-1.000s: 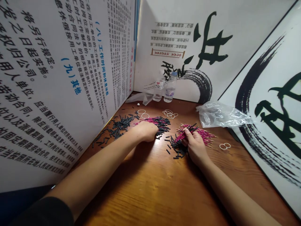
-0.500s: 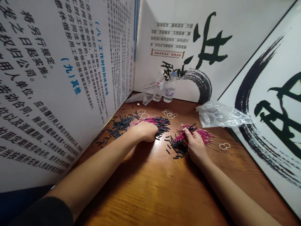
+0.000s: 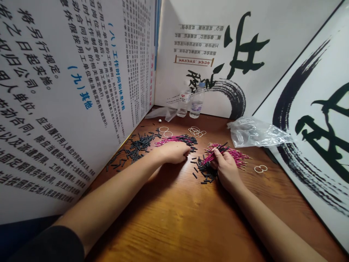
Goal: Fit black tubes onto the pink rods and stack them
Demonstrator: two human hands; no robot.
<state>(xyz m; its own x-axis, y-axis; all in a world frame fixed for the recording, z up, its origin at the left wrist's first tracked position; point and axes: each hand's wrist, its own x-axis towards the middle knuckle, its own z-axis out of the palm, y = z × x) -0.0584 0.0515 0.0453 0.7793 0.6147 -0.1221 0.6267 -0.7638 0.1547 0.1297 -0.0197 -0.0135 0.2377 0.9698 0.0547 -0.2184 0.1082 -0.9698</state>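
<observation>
My right hand is closed round a small bunch of thin pink sticks, some with black sleeves on their ends. Behind it lies a pile of loose pink sticks with gold-coloured tips. Short black tubes are scattered beside and under the held bunch. My left hand is curled at the near edge of another pile, pink sticks with black ends. Its fingertips are bent down and largely hidden, so what they pinch cannot be made out. A larger heap of black tubes lies left of that pile.
Rubber bands lie behind the piles, and two more bands to the right. Two water bottles stand against the back panel. A clear plastic bag lies at the back right. Printed panels wall in the wooden table.
My left hand has shifted a little to the right along the front of the black-ended pile. The right hand keeps its place and its hold on the pink sticks.
</observation>
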